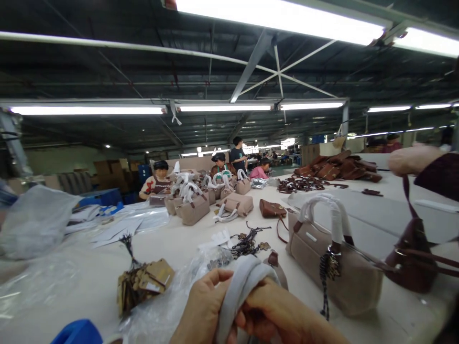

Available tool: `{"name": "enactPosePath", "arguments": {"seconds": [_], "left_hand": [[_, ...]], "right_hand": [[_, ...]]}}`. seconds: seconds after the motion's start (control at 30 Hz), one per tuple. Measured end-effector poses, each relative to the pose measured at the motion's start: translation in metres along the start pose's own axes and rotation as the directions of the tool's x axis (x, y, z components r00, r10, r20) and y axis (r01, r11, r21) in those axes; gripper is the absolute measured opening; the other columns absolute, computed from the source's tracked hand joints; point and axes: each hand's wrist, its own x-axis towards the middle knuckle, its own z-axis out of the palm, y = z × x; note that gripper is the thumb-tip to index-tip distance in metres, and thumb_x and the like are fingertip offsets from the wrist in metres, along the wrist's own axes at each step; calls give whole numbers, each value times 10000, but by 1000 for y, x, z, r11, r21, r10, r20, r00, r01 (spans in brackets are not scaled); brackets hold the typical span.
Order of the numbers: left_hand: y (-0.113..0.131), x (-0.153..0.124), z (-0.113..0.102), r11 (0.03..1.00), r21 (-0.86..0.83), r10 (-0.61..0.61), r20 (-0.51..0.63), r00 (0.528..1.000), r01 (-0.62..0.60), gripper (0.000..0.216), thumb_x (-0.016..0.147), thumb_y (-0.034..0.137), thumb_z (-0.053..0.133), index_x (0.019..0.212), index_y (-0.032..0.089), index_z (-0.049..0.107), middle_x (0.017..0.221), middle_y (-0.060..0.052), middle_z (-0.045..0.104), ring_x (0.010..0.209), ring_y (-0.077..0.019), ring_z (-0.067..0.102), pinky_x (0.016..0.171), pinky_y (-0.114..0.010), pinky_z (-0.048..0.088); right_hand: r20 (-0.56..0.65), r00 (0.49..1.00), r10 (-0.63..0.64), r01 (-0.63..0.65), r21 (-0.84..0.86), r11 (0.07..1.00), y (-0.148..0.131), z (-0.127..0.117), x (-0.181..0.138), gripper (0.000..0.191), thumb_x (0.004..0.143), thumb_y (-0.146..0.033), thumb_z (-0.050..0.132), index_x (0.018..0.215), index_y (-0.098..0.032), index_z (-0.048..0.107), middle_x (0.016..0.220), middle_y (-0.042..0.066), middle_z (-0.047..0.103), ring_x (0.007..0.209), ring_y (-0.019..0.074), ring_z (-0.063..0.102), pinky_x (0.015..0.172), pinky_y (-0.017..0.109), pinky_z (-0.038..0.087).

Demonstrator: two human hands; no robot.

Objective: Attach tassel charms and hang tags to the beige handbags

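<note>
Pale grey wrapping covers the bag handle (247, 277) that is gripped by both hands at the bottom edge of the head view. The left hand (201, 310) is closed around the handle's left side, fingers curled over it. The right hand (283, 313) is clamped on it from the other side, thumb pressed to the wrap. The handle is arched up between the two hands, low over the worktable (89, 286). The bag beneath is mostly hidden, and only a brown tab (274, 260) is seen behind the arch.

Just to the right a beige handbag (344, 282) is stood upright, its own handles wrapped in white and a dark beaded charm (327, 272) hung at its front. Beyond it sits a maroon bag (412, 260), its strap drawn up toward a co-worker's arm (416, 160) at the right edge.

Left of the hands, a bundle of cardboard tags (143, 284) is laid on the table beside crumpled clear plastic (168, 306), and a blue object (77, 332) is cut off by the lower edge. More charms (247, 243) are scattered behind the handle.

Farther back, a small brown pouch (272, 209), a cluster of beige bags (193, 208) and a heap of leather pieces (337, 167) are seen. Workers (158, 179) are seated beyond them under fluorescent tubes (279, 16).
</note>
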Motion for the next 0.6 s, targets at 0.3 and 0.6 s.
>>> {"name": "enactPosePath", "arguments": {"seconds": [0.3, 0.6], "left_hand": [[8, -6, 15, 997, -3, -77, 52, 996, 77, 258, 660, 356, 670, 735, 143, 543, 314, 8, 539, 237, -106, 468, 221, -125, 286], [8, -5, 6, 989, 6, 145, -62, 987, -145, 252, 699, 387, 630, 760, 156, 553, 454, 53, 570, 245, -51, 414, 231, -128, 288]], "right_hand": [[100, 994, 34, -54, 210, 976, -4, 3, -9, 108, 490, -134, 431, 460, -129, 535, 490, 10, 596, 461, 73, 525, 445, 145, 312], [39, 992, -121, 114, 152, 982, 7, -11, -25, 218, 644, -220, 640, 843, -152, 581, 682, 6, 642, 565, 79, 551, 524, 168, 381]]}}
